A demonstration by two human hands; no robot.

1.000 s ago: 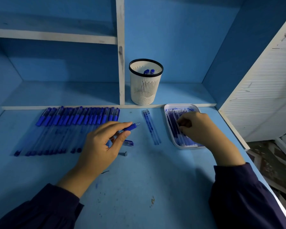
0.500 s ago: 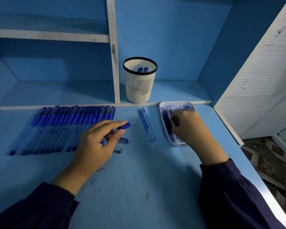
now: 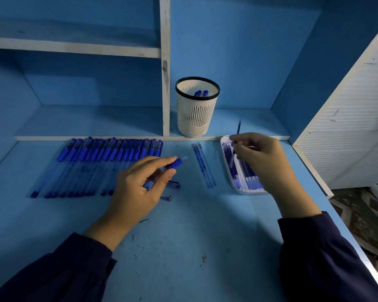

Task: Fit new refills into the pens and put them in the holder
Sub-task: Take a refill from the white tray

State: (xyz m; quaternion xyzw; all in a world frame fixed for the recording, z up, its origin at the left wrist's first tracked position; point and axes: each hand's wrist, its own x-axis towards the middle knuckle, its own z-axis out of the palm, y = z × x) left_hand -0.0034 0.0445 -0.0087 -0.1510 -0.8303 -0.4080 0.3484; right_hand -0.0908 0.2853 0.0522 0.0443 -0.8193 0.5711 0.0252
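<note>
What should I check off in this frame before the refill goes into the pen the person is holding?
1. Left hand grips the clear pen barrel with a blue ribbed grip: ok.
2. Right hand pinches one thin blue refill, clear of the white rectangular tray: ok.
3. Refill lined up with the barrel: not ok; it stands nearly upright, apart from the barrel.
4. Barrel empty of an old refill: cannot tell.
5. Small metal tip lies on the blue desk beside the left hand: ok.
6. White slotted holder with a black rim stands upright, two blue pens inside, room left: ok.
</note>
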